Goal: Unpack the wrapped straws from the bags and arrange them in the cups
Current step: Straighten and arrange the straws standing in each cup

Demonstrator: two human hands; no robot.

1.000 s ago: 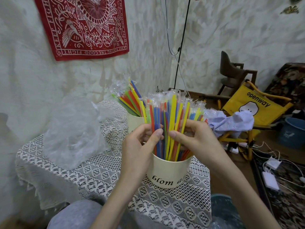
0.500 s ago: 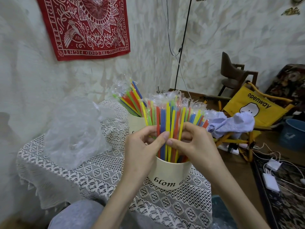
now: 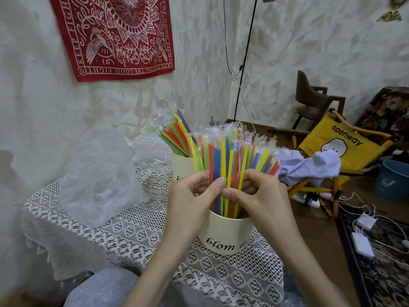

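A cream cup (image 3: 223, 235) lettered "blom" stands at the near edge of a small table, holding a thick bundle of wrapped coloured straws (image 3: 232, 156). My left hand (image 3: 192, 200) and my right hand (image 3: 261, 196) grip this bundle from both sides just above the cup's rim, thumbs nearly touching in front. A second cream cup (image 3: 181, 165) behind it holds more wrapped straws (image 3: 174, 131) leaning left. A crumpled clear plastic bag (image 3: 99, 173) lies on the table's left half.
The table wears a white lace cloth (image 3: 137, 235) and stands against a wall. To the right are a yellow folding chair (image 3: 345, 147) with a blue-white cloth (image 3: 314, 167), a blue bucket (image 3: 394, 180) and chargers with cables (image 3: 363, 240) on the floor.
Both hands have squeezed the straw bundle together, so it stands more upright in the near cup. The camera has drifted slightly.
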